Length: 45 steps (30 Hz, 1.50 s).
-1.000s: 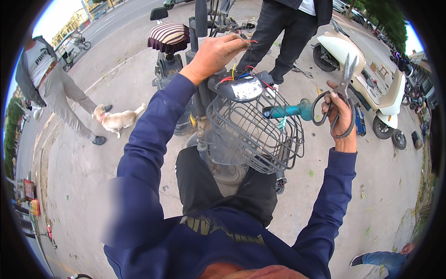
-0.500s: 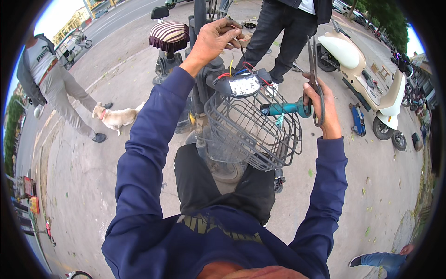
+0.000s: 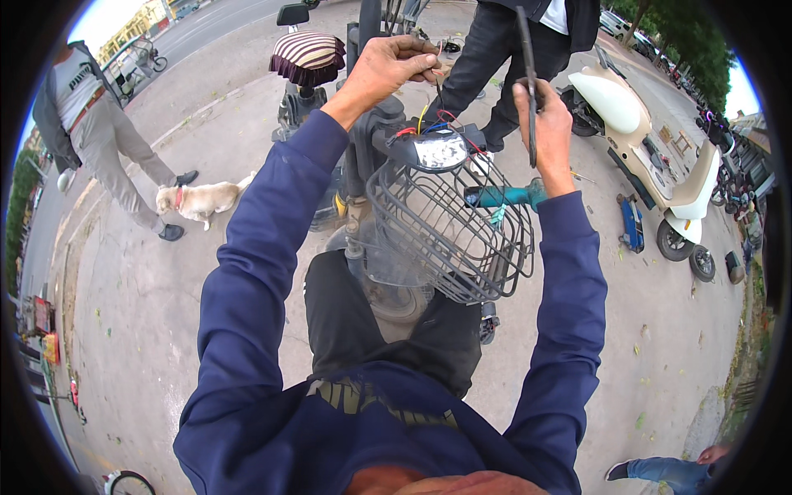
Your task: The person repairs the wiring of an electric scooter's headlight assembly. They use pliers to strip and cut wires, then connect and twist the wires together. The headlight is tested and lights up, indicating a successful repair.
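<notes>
My left hand is raised over the front of an electric bike, thumb and fingers pinched on a thin dark wire. Below it, red, yellow and blue wires come out behind the headlight, which has a shiny face. My right hand is closed around dark metal scissors, seen edge-on with the tips pointing up. Under that hand is the teal handlebar grip. A black wire basket hangs in front of my knees.
A person in dark trousers stands just beyond the bike. On the left are another person and a pale dog. To the right stand a cream scooter and a blue tool-like object. A striped seat is at the back.
My right hand has lifted and moved left with the scissors, which have turned edge-on. My left hand has shifted slightly right, still pinching the wire. The dog has stepped slightly left.
</notes>
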Motion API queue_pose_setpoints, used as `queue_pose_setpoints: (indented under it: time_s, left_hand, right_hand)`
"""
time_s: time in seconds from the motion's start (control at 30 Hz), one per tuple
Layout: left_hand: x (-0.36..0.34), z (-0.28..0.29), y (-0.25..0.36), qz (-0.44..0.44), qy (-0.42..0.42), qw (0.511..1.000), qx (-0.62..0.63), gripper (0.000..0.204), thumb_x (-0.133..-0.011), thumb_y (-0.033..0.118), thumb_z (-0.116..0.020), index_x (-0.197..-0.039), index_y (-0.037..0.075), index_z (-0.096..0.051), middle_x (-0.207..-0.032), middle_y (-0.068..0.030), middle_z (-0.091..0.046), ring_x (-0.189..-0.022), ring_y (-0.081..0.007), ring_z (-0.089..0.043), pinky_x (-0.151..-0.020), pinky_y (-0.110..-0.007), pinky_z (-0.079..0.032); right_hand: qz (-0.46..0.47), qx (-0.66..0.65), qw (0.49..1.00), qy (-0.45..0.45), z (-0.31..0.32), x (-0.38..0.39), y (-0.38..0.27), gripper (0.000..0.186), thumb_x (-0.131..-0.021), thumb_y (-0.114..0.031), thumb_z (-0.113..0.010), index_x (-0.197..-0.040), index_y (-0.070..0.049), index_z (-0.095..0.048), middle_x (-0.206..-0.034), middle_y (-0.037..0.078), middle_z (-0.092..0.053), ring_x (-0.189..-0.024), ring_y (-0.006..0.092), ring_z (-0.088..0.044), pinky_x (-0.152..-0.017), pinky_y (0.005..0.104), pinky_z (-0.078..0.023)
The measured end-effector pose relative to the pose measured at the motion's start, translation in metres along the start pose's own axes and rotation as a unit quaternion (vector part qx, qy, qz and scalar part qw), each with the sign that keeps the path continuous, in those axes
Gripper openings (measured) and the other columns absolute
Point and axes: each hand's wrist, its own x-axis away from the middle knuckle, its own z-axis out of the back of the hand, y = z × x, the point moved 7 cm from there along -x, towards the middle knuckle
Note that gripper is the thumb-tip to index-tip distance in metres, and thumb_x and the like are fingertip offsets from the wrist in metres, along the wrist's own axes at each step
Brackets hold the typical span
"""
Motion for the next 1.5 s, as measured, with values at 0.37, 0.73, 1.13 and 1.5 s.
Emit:
queue_pose_setpoints:
  time_s: [0.37,0.73,1.13,1.5]
  left_hand:
    - [0.004,0.001,-0.001,0.021,0.014,1.000,-0.007,0.032,-0.098,0.015,-0.075,-0.121,-0.007,-0.071,-0.100,-0.0123,-0.077,-0.088,-0.0157,-0.075,-0.084,-0.028,-0.061]
    - [0.004,0.005,-0.007,0.036,0.000,0.999,-0.009,0.030,-0.099,0.020,-0.076,-0.120,-0.001,-0.073,-0.102,-0.0080,-0.076,-0.092,-0.0160,-0.075,-0.085,-0.029,-0.060]
    - [0.005,0.004,-0.003,0.043,0.006,0.999,-0.021,0.029,-0.098,0.019,-0.076,-0.118,-0.002,-0.074,-0.100,-0.0100,-0.077,-0.090,-0.0167,-0.075,-0.084,-0.029,-0.060]
    - [0.004,0.002,-0.002,0.040,0.001,0.999,-0.027,0.028,-0.097,0.018,-0.077,-0.116,-0.002,-0.074,-0.101,-0.0100,-0.077,-0.090,-0.0167,-0.075,-0.084,-0.029,-0.061]
  right_hand:
    - [0.184,0.155,0.968,-0.067,-0.046,-0.015,-0.017,0.038,-0.102,-0.025,-0.066,-0.136,-0.012,-0.060,-0.104,0.018,-0.065,-0.095,0.0382,-0.067,-0.084,0.0452,-0.053]
    - [0.249,0.164,0.951,-0.084,-0.064,-0.015,-0.025,0.038,-0.093,-0.016,-0.068,-0.130,-0.014,-0.060,-0.101,0.017,-0.062,-0.094,0.0407,-0.067,-0.077,0.0508,-0.055]
    - [0.243,0.202,0.947,-0.055,-0.055,-0.015,-0.033,0.041,-0.089,-0.015,-0.071,-0.129,-0.016,-0.061,-0.101,0.015,-0.063,-0.096,0.0365,-0.069,-0.077,0.0489,-0.057]
    - [0.266,0.215,0.939,-0.036,-0.057,-0.011,-0.038,0.036,-0.095,-0.019,-0.070,-0.130,-0.016,-0.061,-0.096,0.016,-0.063,-0.088,0.0379,-0.067,-0.073,0.0477,-0.054]
